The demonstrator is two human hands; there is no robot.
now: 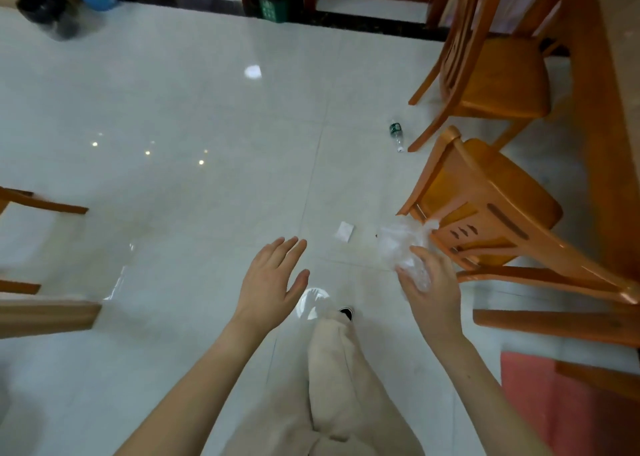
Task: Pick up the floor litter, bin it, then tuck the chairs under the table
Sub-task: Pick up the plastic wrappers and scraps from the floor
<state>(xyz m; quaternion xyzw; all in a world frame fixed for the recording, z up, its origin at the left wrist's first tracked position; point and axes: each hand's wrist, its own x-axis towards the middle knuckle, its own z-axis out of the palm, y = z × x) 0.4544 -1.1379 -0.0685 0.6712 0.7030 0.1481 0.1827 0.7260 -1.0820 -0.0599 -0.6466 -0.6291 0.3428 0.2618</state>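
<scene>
- Underfoot, you have a glossy white tiled floor (173,92) that mirrors the ceiling lights, and a dark strip runs along its far edge.
- At that far edge a green bin (273,3) stands between wooden posts, and a black bin (45,8) sits in the far left corner.
- Down the right side runs a wooden table (602,109). Two wooden chairs stand out from it, the far chair (502,78) and the near chair (485,199), which is turned at an angle.
- More wooden legs (45,206) poke in from the left edge, and a red mat (533,403) lies at the near right.
- Your left hand (270,279) hovers above the floor, palm down, with the fingers straight and spread, holding nothing.
- Your right hand (433,293) grips a crumpled clear plastic bag (398,244), fingers curled round its lower part. The rest of the bag bulges out beyond the hand, in front of the near chair's back.
- A white paper scrap (344,231) lies on the floor just beyond your hands, between them and a little nearer the bag.
- A plastic bottle (396,135) with a green label lies farther off, beside the far chair's leg and well apart from both hands.
</scene>
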